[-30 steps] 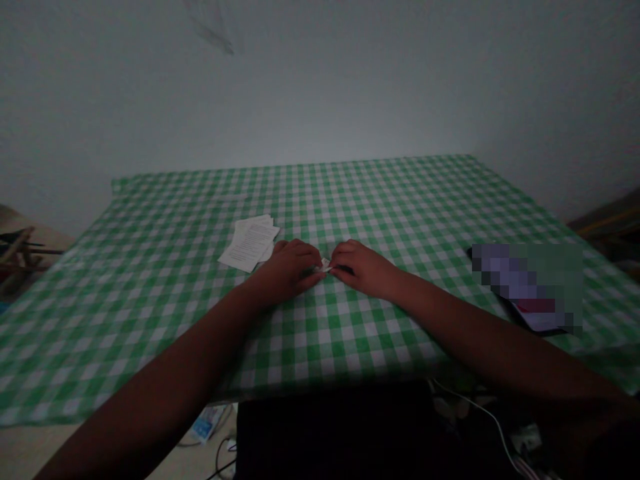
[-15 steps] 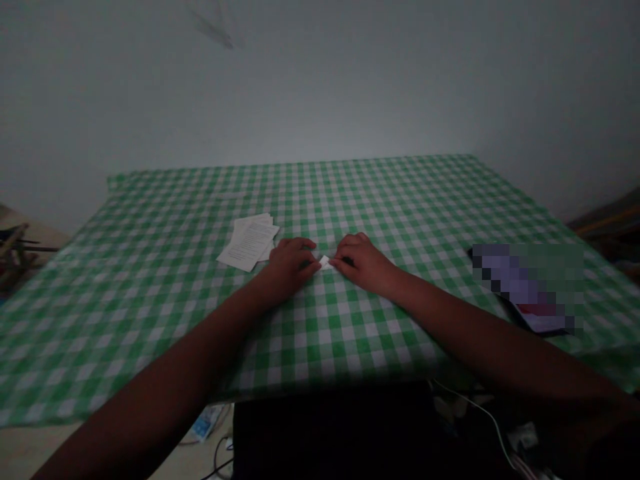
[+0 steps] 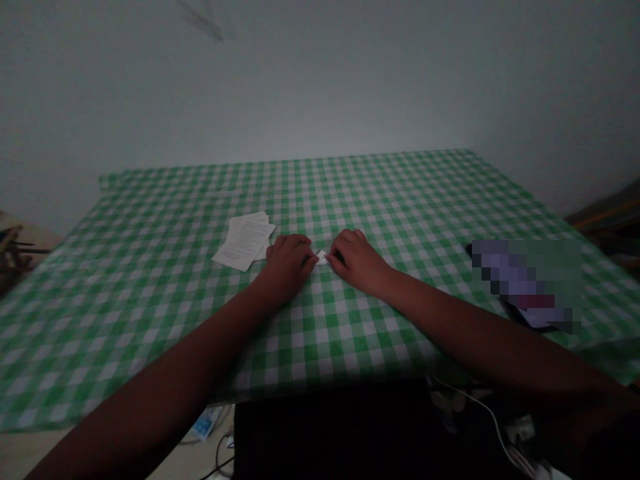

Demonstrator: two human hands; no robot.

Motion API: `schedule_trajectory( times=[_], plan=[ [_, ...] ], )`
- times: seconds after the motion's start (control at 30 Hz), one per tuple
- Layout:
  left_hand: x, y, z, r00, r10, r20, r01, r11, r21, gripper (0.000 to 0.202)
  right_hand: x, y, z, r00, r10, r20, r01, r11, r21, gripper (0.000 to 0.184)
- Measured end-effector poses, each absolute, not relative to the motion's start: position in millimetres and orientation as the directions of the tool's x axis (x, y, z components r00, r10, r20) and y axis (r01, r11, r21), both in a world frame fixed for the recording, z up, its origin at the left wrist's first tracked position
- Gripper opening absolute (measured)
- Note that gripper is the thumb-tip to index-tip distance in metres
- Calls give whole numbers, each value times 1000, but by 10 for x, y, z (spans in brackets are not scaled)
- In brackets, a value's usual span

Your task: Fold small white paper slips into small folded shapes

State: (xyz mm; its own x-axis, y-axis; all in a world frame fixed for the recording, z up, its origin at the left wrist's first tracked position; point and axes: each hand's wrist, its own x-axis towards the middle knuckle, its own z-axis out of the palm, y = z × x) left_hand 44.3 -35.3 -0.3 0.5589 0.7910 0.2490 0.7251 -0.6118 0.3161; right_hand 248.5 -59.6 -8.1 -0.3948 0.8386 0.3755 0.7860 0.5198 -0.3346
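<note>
A small piece of white paper [image 3: 321, 257], probably folded, sits on the tablecloth between my two hands. My left hand [image 3: 287, 267] pinches its left end with the fingertips. My right hand [image 3: 357, 261] closes on its right end, and a small dark shape shows under those fingers, too shaded to name. Most of the small paper is hidden by my fingers. Just left of my left hand lies a loose stack of printed white sheets [image 3: 244, 241], not touched by either hand.
A green-and-white gingham tablecloth [image 3: 400, 200] covers the table, which stands against a pale wall. At the right lies a dark phone or tablet [image 3: 525, 287], partly blurred out. Below the table's near edge are a dark object, a white cable and floor clutter.
My hands have drawn slightly closer, covering more of the small white paper. The whole scene sits a little higher and further left in the view, so my head has shifted.
</note>
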Motion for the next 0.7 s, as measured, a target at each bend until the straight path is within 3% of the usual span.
schedule_trajectory(
  times=[0.2, 0.4, 0.7],
  plan=[
    [509, -431, 80, 532, 811, 242, 764, -583, 276, 14, 2463, -610, -32, -445, 812, 378, 763, 565, -315, 15],
    [521, -484, 82, 498, 834, 236, 779, -550, 301, 15, 2452, -722, 83, -518, 814, 262, 785, 574, -233, 26],
    [455, -502, 83, 666, 709, 231, 582, -688, 434, 9, 2568, -757, 195, -566, 803, 186, 750, 595, -287, 27]
  ],
)
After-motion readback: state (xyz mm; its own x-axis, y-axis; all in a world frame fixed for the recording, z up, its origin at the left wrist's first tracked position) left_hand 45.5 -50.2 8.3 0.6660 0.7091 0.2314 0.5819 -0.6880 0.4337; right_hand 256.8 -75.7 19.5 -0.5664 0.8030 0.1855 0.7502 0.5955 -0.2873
